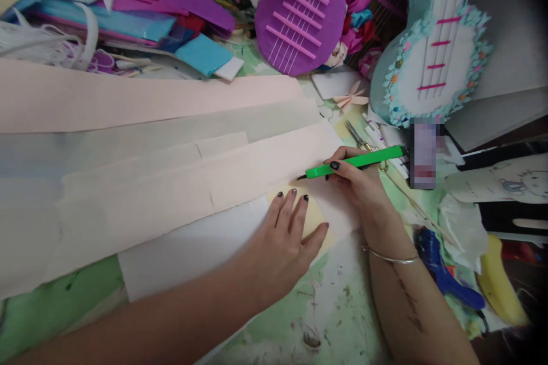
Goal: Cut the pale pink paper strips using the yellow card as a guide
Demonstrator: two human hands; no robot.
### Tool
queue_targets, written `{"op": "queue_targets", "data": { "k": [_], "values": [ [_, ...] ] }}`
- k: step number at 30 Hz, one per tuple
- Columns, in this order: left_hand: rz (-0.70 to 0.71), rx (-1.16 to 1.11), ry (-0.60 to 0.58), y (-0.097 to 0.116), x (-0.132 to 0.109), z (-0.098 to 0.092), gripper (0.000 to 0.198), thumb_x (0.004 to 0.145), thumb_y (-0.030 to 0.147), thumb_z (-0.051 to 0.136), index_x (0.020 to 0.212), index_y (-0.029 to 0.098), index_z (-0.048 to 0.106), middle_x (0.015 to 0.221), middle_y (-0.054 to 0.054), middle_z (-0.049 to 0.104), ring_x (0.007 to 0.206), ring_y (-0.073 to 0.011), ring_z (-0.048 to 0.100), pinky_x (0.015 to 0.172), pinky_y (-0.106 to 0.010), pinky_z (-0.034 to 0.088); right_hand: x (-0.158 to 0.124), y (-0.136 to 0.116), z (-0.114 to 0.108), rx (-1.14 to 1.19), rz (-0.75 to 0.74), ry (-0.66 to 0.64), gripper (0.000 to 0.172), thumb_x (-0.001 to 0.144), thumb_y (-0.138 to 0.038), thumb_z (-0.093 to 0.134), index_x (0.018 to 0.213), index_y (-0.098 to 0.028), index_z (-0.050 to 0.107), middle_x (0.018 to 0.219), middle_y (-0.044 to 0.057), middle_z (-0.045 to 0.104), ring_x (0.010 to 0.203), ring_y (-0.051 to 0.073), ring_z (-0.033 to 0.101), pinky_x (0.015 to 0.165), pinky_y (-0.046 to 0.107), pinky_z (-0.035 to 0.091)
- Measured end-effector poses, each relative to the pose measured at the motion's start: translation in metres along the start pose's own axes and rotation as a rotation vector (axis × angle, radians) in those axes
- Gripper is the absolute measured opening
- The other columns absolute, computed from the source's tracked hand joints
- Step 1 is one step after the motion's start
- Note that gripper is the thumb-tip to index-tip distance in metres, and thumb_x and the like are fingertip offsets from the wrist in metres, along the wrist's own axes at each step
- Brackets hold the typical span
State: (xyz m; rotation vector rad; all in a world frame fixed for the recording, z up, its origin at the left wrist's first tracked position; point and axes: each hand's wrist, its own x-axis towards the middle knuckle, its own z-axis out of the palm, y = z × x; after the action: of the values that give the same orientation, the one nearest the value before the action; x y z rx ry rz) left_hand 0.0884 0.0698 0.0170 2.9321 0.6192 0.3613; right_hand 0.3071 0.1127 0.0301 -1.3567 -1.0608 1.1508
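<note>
My right hand (353,179) grips a green craft knife (359,161), its thin dark tip pointing left, down at the edge of a long pale pink sheet (265,162). Fingers spread, my left hand (289,239) lies flat on a pale yellow piece (314,219) just below that tip. Under the left hand and forearm is a white sheet (184,256). The pink sheet runs off to the left with creases across it. Behind it lie a greyish strip (282,117) and another pink strip (171,97).
Scissors (359,137) lie just beyond my right hand. To the right are a blue glue gun (445,274) and a blurred-out rectangular object (426,154). A teal guitar-shaped craft (440,68) and a purple one (299,23) stand behind. Coloured sheets (128,17) pile up at the back left.
</note>
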Motion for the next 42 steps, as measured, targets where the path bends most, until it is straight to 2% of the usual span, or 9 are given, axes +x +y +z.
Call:
{"op": "queue_targets", "data": {
  "k": [11, 24, 30, 36, 42],
  "values": [
    [-0.001, 0.036, 0.029, 0.0007, -0.0004, 0.0017, 0.049, 0.091, 0.028, 0.054, 0.137, 0.016, 0.041, 0.137, -0.026, 0.049, 0.131, -0.0432, 0.042, 0.103, -0.061, 0.034, 0.0002, 0.0000, 0.0021, -0.067, 0.018, 0.010, 0.023, 0.066, -0.037, 0.079, 0.063, -0.018, 0.065, 0.053, 0.000, 0.062, 0.043, 0.010, 0.046, 0.042, 0.023, 0.030],
    [-0.004, 0.037, 0.046, 0.0006, -0.0003, 0.0018, 0.049, 0.091, 0.028, 0.054, 0.137, 0.016, 0.042, 0.136, -0.026, 0.050, 0.130, -0.0431, 0.043, 0.103, -0.060, 0.034, 0.0013, 0.0013, 0.0004, -0.143, 0.011, -0.007, 0.019, 0.066, -0.034, 0.078, 0.066, -0.019, 0.066, 0.055, 0.000, 0.063, 0.046, 0.011, 0.049, 0.042, 0.023, 0.033],
    [-0.002, 0.036, 0.052, 0.0010, 0.0001, 0.0029, 0.047, 0.092, 0.028, 0.053, 0.137, 0.017, 0.043, 0.136, -0.027, 0.049, 0.130, -0.0431, 0.044, 0.103, -0.061, 0.034, 0.0009, 0.0004, 0.0007, -0.124, 0.014, 0.007, 0.020, 0.065, -0.034, 0.077, 0.064, -0.019, 0.065, 0.054, 0.000, 0.061, 0.045, 0.010, 0.047, 0.042, 0.023, 0.031],
    [-0.010, 0.023, 0.032, 0.0011, -0.0014, 0.0042, 0.051, 0.091, 0.028, 0.055, 0.139, 0.017, 0.041, 0.139, -0.025, 0.047, 0.132, -0.0394, 0.042, 0.106, -0.061, 0.029, 0.0008, -0.0017, 0.0025, -0.153, 0.016, 0.019, 0.021, 0.066, -0.036, 0.076, 0.062, -0.019, 0.064, 0.052, -0.001, 0.060, 0.044, 0.010, 0.046, 0.042, 0.023, 0.029],
    [-0.018, 0.029, 0.046, 0.0012, -0.0003, 0.0041, 0.048, 0.091, 0.028, 0.055, 0.136, 0.017, 0.044, 0.137, -0.025, 0.049, 0.131, -0.0418, 0.043, 0.104, -0.060, 0.032, -0.0016, -0.0075, 0.0023, -0.206, -0.017, 0.012, 0.014, 0.068, -0.030, 0.075, 0.065, -0.019, 0.066, 0.053, 0.000, 0.063, 0.045, 0.011, 0.048, 0.043, 0.023, 0.030]
  ]
}}
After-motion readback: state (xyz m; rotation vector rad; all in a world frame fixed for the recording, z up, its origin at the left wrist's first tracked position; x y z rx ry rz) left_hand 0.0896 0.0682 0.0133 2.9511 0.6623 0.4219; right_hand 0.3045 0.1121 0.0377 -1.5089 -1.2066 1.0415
